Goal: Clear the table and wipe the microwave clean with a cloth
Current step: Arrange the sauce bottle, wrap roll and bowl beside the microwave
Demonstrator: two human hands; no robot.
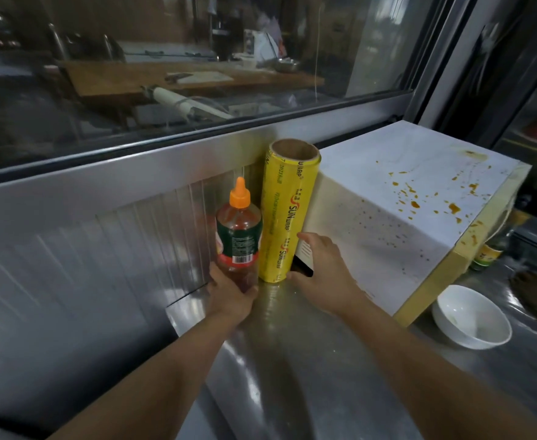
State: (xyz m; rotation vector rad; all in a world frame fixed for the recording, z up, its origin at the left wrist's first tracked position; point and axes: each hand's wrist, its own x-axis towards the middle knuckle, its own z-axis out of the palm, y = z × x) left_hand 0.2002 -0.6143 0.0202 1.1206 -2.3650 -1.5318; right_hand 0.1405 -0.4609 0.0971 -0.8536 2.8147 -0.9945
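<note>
A sauce bottle (239, 231) with an orange cap and green label stands upright against the steel back wall; my left hand (229, 295) grips its base. Right beside it stands a tall yellow roll of cling wrap (284, 214). My right hand (319, 268) holds a small black-and-white box (303, 260) against the lower part of that roll. To the right sits the white microwave (400, 198), its top and left side spattered with orange-brown stains. No cloth is in view.
A white bowl (471, 315) sits on the steel counter (292, 376) in front of the microwave's right corner. A green-labelled bottle (489, 249) stands behind that corner. A glass window (181, 74) runs along the back above the steel wall.
</note>
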